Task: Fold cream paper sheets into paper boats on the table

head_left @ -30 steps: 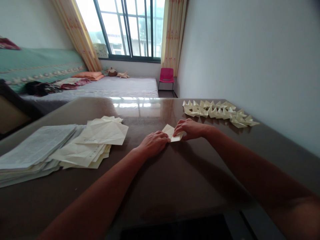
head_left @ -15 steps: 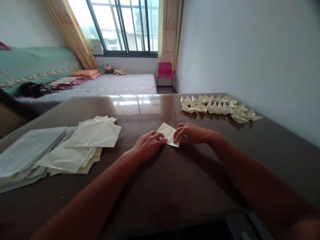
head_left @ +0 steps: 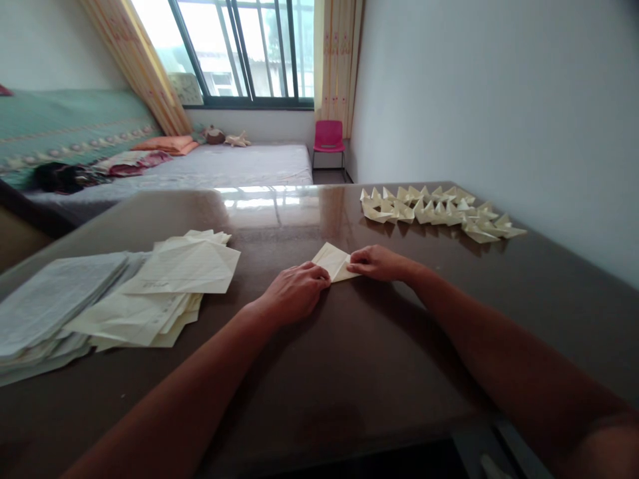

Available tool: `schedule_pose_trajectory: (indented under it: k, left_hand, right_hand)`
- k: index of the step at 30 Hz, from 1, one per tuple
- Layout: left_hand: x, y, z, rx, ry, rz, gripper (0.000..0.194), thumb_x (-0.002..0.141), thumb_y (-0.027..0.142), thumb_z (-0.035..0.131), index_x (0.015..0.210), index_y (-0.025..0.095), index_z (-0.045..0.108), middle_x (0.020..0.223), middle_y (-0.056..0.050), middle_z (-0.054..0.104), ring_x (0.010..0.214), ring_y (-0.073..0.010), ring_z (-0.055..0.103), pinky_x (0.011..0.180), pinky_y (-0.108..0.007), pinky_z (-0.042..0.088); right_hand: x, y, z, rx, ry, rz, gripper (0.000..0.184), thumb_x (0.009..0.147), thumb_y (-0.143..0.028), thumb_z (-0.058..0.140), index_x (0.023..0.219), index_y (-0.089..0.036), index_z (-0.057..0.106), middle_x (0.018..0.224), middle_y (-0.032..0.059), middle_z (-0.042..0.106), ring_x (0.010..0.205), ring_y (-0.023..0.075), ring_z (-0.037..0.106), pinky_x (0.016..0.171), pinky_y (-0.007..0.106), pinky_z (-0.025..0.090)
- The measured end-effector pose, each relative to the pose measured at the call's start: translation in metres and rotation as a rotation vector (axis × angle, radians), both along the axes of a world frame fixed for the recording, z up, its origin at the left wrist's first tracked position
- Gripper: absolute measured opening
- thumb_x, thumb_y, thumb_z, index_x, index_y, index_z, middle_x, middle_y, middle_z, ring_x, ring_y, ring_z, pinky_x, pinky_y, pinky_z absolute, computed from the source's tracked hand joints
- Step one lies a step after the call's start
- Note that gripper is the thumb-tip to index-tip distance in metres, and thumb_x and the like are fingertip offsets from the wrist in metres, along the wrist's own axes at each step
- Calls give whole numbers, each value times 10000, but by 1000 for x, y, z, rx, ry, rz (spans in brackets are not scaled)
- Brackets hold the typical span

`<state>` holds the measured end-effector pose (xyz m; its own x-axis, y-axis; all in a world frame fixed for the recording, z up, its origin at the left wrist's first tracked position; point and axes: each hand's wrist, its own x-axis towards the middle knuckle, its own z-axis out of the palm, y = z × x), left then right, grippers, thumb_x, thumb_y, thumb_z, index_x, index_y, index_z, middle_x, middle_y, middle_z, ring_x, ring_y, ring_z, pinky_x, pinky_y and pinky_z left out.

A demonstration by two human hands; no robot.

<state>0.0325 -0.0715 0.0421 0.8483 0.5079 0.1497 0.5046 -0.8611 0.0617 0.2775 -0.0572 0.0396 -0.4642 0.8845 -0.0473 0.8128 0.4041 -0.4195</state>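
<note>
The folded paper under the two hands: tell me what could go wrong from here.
The folded paper lies on a glossy table, so it might slip and crease askew if the left hand and right hand press unevenly. The loose sheets are stacked raggedly beside the left forearm; a sideways sweep could scatter them.

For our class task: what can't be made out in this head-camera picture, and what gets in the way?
Head view: parts of the creased paper, hidden by the left hand and right hand.
Head view: wording on the cream sheets, too small and blurred.
Head view: left end of the grey sheets, cut off by the left edge.
Head view: exact number of folded paper shapes, which overlap.
</note>
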Motion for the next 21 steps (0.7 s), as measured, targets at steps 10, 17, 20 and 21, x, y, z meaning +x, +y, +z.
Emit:
schedule_pose_trajectory:
  k: [10,17,20,21]
  left_hand:
    - [0,-1,2,-11,-10,9,323,844,135,412,1015,213,674,1112,-18,656,1006,-192,556,823,-302,494]
    - [2,-2,2,2,6,53,322,862,152,400,1096,213,613,1049,-42,648,982,-200,552,791,-301,495]
    - [3,-2,1,39,27,46,400,878,167,393,1249,240,525,1063,-50,617,978,-198,533,798,-303,488]
    - [3,-2,0,52,41,38,416,886,177,390,1277,259,505,1081,-48,605,982,-199,525,796,-302,487]
  right_hand:
    - [-13,-4,-2,85,-223,-230,303,832,-471,507,773,-221,667,760,11,682,630,120,541,522,235,252]
    - [-17,-5,0,86,-278,-248,311,843,-484,499,807,-233,679,816,13,702,681,142,575,526,243,265]
    - [-16,-5,0,98,-285,-237,315,847,-484,492,801,-231,674,818,13,702,677,140,575,527,245,267]
    - [-16,-5,-1,99,-285,-235,315,849,-483,489,799,-232,674,818,12,702,675,140,575,527,246,266]
